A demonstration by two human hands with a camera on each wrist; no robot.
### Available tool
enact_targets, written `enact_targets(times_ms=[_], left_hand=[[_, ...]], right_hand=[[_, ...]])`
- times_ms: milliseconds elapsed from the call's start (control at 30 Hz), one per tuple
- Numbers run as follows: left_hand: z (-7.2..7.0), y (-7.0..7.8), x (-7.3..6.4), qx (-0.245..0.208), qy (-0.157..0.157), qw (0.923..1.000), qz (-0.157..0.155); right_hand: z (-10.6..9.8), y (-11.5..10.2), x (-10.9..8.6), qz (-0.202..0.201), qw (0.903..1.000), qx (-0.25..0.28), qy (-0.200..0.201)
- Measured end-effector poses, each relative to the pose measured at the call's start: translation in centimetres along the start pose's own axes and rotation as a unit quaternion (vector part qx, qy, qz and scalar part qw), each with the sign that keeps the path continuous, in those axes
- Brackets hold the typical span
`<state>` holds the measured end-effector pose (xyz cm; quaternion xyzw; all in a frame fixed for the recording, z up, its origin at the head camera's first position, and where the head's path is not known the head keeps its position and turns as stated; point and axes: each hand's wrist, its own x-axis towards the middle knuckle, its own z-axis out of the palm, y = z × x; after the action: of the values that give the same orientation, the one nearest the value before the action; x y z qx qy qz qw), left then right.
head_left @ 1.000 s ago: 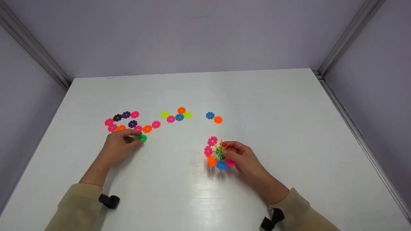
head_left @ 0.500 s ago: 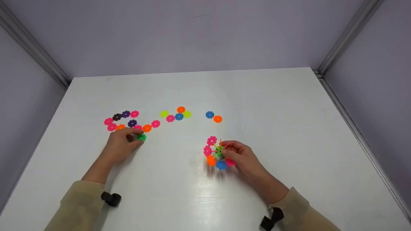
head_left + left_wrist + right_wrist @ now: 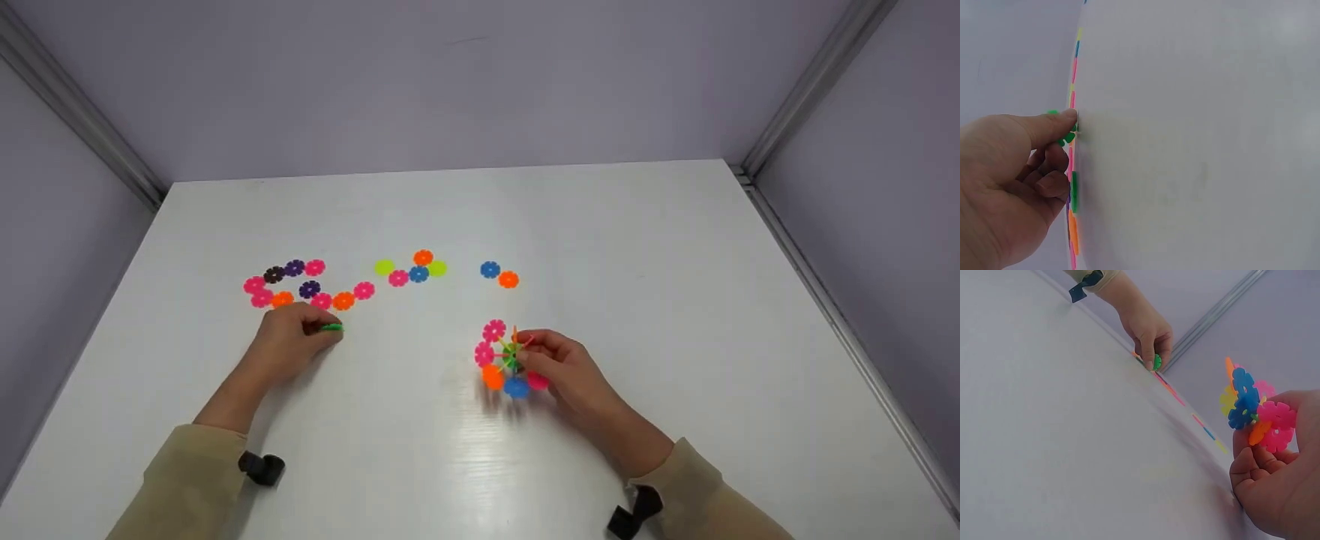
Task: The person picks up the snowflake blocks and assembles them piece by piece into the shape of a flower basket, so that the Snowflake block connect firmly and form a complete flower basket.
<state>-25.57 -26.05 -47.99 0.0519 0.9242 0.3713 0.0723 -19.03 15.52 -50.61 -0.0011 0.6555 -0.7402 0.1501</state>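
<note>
My left hand (image 3: 289,345) pinches a green snowflake disc (image 3: 332,327) between thumb and fingers, over the left part of the table. From the head the disc shows nearly edge-on; the left wrist view has its notched rim (image 3: 1069,136) poking out behind the thumb. A second green disc (image 3: 1074,191) lies flat below that hand. Right of centre, my right hand (image 3: 574,371) grips a built cluster of snowflake discs (image 3: 516,387) by one side, raised over the table. Pink, orange, blue and yellow discs (image 3: 1243,402) fan out around its green middle; the fingers hide part of it.
Loose discs lie flat on the white table (image 3: 420,450): a pink, orange and dark group (image 3: 295,268) beyond my left hand, several around a blue disc (image 3: 418,274) at centre, and an orange disc (image 3: 508,280) beside a blue one. Walls (image 3: 465,90) border the back and sides.
The green disc in my left hand has turned from showing its face to nearly edge-on, and that hand has shifted slightly right. My right hand and the cluster stay almost still.
</note>
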Motion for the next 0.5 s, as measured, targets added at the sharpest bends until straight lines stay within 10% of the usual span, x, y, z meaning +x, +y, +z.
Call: enact_targets(times_ms=[133,500], left_hand=[[1.0,2.3,-0.2,-0.024,0.005,0.9997,0.009],[6.8,13.3,-0.7,-0.124,0.032,0.9767,0.173]], right_hand=[[0.0,0.0,0.0,0.005,1.0000,-0.005,0.003],[0.1,-0.3,-0.5,0.000,0.9989,-0.047,-0.004]])
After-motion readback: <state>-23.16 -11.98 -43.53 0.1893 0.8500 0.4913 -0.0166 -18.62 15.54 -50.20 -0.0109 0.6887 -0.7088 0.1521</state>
